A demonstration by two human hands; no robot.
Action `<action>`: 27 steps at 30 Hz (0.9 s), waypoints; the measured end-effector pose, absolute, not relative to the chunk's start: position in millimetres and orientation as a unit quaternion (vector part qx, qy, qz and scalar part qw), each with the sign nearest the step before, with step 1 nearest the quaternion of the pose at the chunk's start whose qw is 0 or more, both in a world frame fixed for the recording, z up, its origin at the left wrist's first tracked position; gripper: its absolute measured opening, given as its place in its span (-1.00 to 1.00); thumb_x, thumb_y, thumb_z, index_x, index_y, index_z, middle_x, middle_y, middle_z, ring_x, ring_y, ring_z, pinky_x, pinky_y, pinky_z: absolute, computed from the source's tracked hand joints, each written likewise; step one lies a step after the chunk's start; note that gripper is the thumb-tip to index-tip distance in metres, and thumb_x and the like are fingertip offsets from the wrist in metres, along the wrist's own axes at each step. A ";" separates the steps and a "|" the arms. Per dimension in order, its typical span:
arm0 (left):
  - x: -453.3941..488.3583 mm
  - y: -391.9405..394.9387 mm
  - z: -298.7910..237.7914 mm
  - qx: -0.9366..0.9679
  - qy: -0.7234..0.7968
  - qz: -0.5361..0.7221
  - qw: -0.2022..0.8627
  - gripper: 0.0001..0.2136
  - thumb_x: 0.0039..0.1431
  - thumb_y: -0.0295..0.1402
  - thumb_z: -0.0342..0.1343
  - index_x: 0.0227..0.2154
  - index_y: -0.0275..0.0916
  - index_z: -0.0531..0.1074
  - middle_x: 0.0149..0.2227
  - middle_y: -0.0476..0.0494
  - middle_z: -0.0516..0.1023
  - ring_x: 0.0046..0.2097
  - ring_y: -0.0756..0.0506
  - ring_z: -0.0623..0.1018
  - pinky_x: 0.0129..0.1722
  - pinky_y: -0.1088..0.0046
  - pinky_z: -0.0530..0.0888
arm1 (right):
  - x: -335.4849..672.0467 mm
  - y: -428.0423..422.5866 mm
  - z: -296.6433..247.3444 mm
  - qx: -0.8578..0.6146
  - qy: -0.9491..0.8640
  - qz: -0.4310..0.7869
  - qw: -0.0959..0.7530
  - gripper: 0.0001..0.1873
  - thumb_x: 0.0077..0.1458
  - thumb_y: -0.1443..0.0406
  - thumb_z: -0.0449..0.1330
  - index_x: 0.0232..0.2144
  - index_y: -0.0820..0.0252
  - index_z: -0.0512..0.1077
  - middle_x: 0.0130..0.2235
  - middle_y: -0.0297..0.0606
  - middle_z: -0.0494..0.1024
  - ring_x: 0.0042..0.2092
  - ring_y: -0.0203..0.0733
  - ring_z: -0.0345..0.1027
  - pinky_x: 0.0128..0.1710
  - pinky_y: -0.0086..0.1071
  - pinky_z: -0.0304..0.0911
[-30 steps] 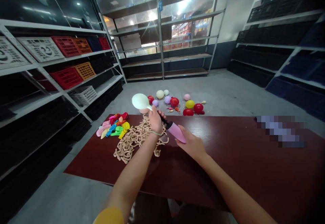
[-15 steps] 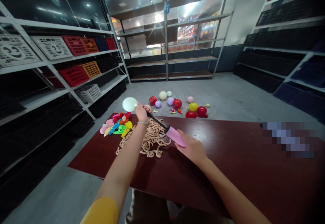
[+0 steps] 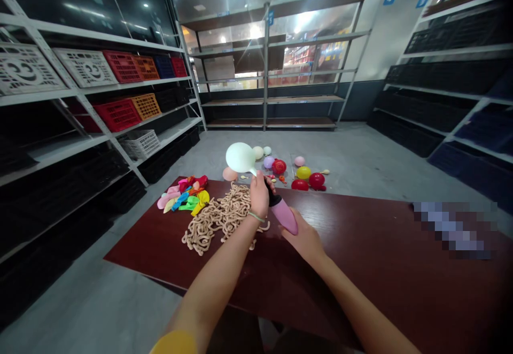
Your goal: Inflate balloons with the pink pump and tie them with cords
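Note:
My left hand (image 3: 260, 198) is closed round the black end of a balloon pump, with the neck of a pale mint balloon (image 3: 240, 158) at its fingers. The balloon is partly inflated and points up and left. My right hand (image 3: 308, 238) grips the pump's pink barrel (image 3: 285, 217) from the right. Most of the black rod is hidden by my left hand. Under and left of that hand lies a heap of beige, twisted, cord-like pieces (image 3: 216, 215). Flat balloons in several colours (image 3: 194, 198) form a pile at the table's far left.
The dark red table (image 3: 360, 236) spans the front. Inflated balloons (image 3: 303, 172) lie on the floor beyond it. A blurred bluish patch (image 3: 449, 225) is on the table's right. Shelves with crates (image 3: 120, 113) stand left, bare racks (image 3: 264, 100) at the back, dark bins (image 3: 441, 70) right.
My left hand has moved right and down towards the pink barrel, carrying the balloon, and the exposed black rod has shortened. The balloon looks larger. My right hand has hardly moved.

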State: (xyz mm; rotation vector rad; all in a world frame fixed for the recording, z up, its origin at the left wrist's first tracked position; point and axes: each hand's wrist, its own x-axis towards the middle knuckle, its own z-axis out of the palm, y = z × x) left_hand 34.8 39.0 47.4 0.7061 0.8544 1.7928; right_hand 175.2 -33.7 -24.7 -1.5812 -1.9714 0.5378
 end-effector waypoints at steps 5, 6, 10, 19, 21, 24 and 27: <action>30.9 24.0 54.3 0.277 0.287 0.748 0.530 -0.74 0.28 -0.14 0.06 -0.39 -0.21 0.26 -0.51 0.02 0.36 -0.55 0.05 0.36 -0.56 0.54 0.34 | 174.1 -33.4 -30.4 -0.566 -0.730 0.225 0.311 -0.38 0.11 0.09 0.17 0.21 -0.04 0.19 -0.02 -0.27 0.57 -0.10 -0.02 0.51 -0.19 -0.29 0.33; 30.2 21.7 56.1 0.277 0.275 0.751 0.533 -0.74 0.26 -0.14 0.09 -0.39 -0.22 0.27 -0.48 0.00 0.38 -0.54 0.05 0.37 -0.55 0.54 0.35 | 174.0 -33.4 -30.9 -0.563 -0.731 0.219 0.318 -0.38 0.11 0.09 0.17 0.21 -0.04 0.19 -0.01 -0.27 0.57 -0.09 -0.02 0.51 -0.19 -0.28 0.33; 30.3 15.2 60.9 0.262 0.244 0.752 0.553 -0.73 0.21 -0.12 0.14 -0.38 -0.23 0.29 -0.42 -0.09 0.44 -0.48 0.00 0.44 -0.55 0.52 0.36 | 174.3 -33.9 -29.7 -0.554 -0.743 0.180 0.328 -0.37 0.11 0.11 0.17 0.22 -0.03 0.20 -0.01 -0.25 0.57 -0.10 -0.01 0.52 -0.20 -0.26 0.37; -16.3 42.4 64.9 0.205 0.376 0.784 0.449 -0.82 0.25 -0.28 -0.01 -0.44 -0.18 0.18 -0.58 0.10 0.20 -0.67 0.09 0.22 -0.73 0.59 0.08 | 174.1 -39.0 -22.2 -0.506 -0.805 0.136 0.278 -0.36 0.14 0.15 0.18 0.25 0.01 0.18 0.08 -0.22 0.53 -0.02 -0.03 0.49 -0.11 -0.26 0.38; -45.0 51.2 71.1 0.191 0.391 0.799 0.416 -0.84 0.24 -0.34 -0.05 -0.46 -0.18 0.14 -0.60 0.11 0.17 -0.67 0.10 0.21 -0.72 0.60 0.08 | 173.4 -38.7 -24.8 -0.489 -0.825 0.116 0.258 -0.35 0.16 0.13 0.16 0.27 0.05 0.17 0.06 -0.18 0.53 -0.04 -0.04 0.50 -0.11 -0.25 0.38; -71.6 59.3 78.2 0.160 0.404 0.815 0.383 -0.86 0.21 -0.38 -0.06 -0.45 -0.18 0.14 -0.60 0.13 0.16 -0.68 0.11 0.18 -0.72 0.61 0.05 | 170.2 -40.1 -29.2 -0.480 -0.836 0.090 0.248 -0.35 0.19 0.12 0.12 0.29 0.10 0.16 0.02 -0.14 0.55 -0.08 -0.06 0.50 -0.14 -0.26 0.37; -61.6 58.5 73.3 0.153 0.406 0.801 0.412 -0.85 0.21 -0.36 -0.04 -0.45 -0.18 0.13 -0.60 0.13 0.16 -0.68 0.12 0.17 -0.71 0.63 0.05 | 166.6 -43.3 -29.2 -0.511 -0.822 0.071 0.240 -0.36 0.17 0.12 0.13 0.27 0.08 0.19 -0.02 -0.14 0.57 -0.15 -0.06 0.52 -0.22 -0.28 0.37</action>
